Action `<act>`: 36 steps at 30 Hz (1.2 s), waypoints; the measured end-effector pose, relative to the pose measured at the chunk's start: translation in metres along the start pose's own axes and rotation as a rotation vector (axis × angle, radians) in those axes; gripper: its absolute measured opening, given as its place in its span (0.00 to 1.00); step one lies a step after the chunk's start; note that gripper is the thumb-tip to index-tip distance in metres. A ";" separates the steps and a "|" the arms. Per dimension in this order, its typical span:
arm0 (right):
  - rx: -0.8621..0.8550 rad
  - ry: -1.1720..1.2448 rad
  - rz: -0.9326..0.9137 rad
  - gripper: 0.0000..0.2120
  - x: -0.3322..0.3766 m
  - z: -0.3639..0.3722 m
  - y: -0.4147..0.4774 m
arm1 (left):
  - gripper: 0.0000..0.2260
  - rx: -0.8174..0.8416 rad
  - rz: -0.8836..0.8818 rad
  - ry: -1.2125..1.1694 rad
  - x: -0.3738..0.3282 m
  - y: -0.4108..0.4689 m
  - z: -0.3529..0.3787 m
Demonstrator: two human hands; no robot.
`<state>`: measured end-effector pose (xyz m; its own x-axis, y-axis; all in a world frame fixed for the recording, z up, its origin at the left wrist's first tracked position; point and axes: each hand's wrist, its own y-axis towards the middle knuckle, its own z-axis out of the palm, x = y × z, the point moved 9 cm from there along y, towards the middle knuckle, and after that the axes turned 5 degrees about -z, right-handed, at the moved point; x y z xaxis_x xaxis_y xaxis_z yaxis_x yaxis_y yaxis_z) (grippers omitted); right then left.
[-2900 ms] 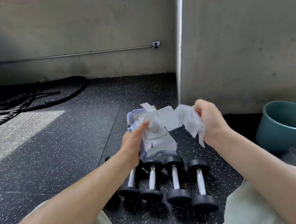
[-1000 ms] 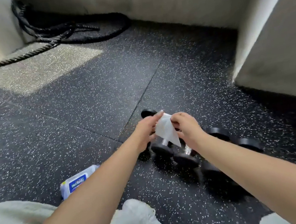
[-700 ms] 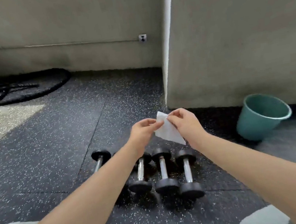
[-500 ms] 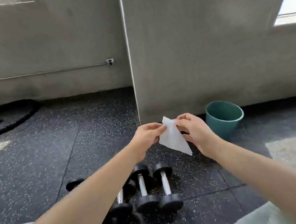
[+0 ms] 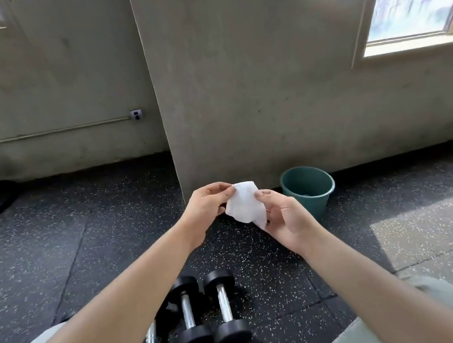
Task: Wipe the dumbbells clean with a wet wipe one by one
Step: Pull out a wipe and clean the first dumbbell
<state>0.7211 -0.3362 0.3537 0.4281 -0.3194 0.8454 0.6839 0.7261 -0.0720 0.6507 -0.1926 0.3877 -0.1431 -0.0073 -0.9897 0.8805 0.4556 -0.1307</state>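
The wet wipe (image 5: 244, 205) hangs bunched in mid-air between both hands. The left hand (image 5: 205, 208) pinches its upper corner and the right hand (image 5: 284, 215) grips its lower side between thumb and curled fingers. It looks soft, light and limp, so it would probably wipe best folded into a pad. The dumbbells (image 5: 187, 318) lie untouched side by side on the speckled floor (image 5: 55, 255) between the person's knees; they look dense, with smooth chrome bars, and are likely best steadied by one black end. A teal bucket (image 5: 307, 188) stands beyond.
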 end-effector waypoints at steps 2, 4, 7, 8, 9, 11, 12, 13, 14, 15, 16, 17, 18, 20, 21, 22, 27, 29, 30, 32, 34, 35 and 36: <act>0.042 0.059 -0.003 0.14 0.004 0.001 0.004 | 0.10 0.002 -0.009 0.050 0.005 0.002 -0.004; 0.077 0.052 -0.008 0.06 0.006 0.003 0.006 | 0.09 0.022 -0.027 0.041 0.013 0.004 -0.007; 0.068 -0.042 -0.004 0.06 0.005 0.000 0.009 | 0.07 0.082 -0.070 -0.114 0.026 0.005 -0.010; 0.063 -0.057 0.003 0.08 0.003 0.000 0.010 | 0.07 0.110 -0.083 -0.172 0.030 0.005 -0.010; 0.067 -0.055 0.011 0.11 0.001 0.001 0.010 | 0.08 0.127 -0.093 -0.222 0.032 0.003 -0.009; 0.085 -0.042 0.026 0.14 -0.004 0.007 0.011 | 0.11 0.126 -0.112 -0.284 0.035 0.000 -0.009; 0.086 -0.043 0.029 0.14 -0.007 0.011 0.012 | 0.13 0.120 -0.125 -0.299 0.035 -0.001 -0.009; 0.077 -0.038 0.022 0.14 -0.009 0.012 0.013 | 0.14 0.112 -0.139 -0.305 0.036 -0.002 -0.010; 0.057 -0.022 0.006 0.14 -0.010 0.014 0.014 | 0.13 0.097 -0.153 -0.297 0.040 -0.002 -0.013; 0.030 0.000 -0.015 0.13 -0.010 0.014 0.015 | 0.12 0.076 -0.164 -0.269 0.043 -0.001 -0.016; 0.006 0.014 -0.036 0.12 -0.008 0.014 0.016 | 0.09 0.051 -0.178 -0.218 0.048 -0.001 -0.021; -0.013 0.009 -0.055 0.10 -0.006 0.015 0.017 | 0.08 0.026 -0.193 -0.146 0.053 -0.002 -0.025; -0.030 -0.027 -0.078 0.09 -0.003 0.015 0.017 | 0.07 -0.001 -0.205 -0.050 0.060 -0.002 -0.030; -0.046 -0.151 -0.143 0.08 0.007 0.014 0.017 | 0.07 -0.023 -0.210 0.122 0.069 -0.007 -0.035; -0.057 -0.210 -0.165 0.08 0.010 0.014 0.017 | 0.08 -0.010 -0.214 0.141 0.071 -0.010 -0.035; -0.079 -0.266 -0.161 0.08 0.009 0.013 0.017 | 0.07 0.018 -0.222 0.103 0.073 -0.012 -0.034; 0.020 -0.453 0.223 0.19 -0.057 0.023 0.010 | 0.10 0.131 -0.206 -0.184 0.062 -0.025 -0.027; 0.248 -0.433 0.304 0.29 -0.077 0.046 0.004 | 0.10 0.149 -0.206 -0.201 0.062 -0.028 -0.029; 0.320 -0.410 0.315 0.33 -0.082 0.056 0.001 | 0.09 0.149 -0.212 -0.201 0.063 -0.029 -0.033; 0.356 -0.392 0.288 0.33 -0.080 0.065 -0.001 | 0.10 0.103 -0.239 -0.200 0.067 -0.031 -0.043; 0.342 -0.453 0.200 0.24 -0.073 0.068 0.000 | 0.12 0.030 -0.270 -0.181 0.070 -0.031 -0.055; 0.334 -0.478 0.161 0.21 -0.072 0.068 0.001 | 0.13 0.015 -0.286 -0.174 0.071 -0.032 -0.059; 0.330 -0.483 0.140 0.19 -0.072 0.068 0.002 | 0.13 0.011 -0.298 -0.180 0.072 -0.032 -0.061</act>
<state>0.6519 -0.2701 0.3289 0.1311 0.0499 0.9901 0.3876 0.9167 -0.0975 0.5845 -0.1531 0.3242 -0.3139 -0.2958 -0.9022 0.8171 0.3998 -0.4154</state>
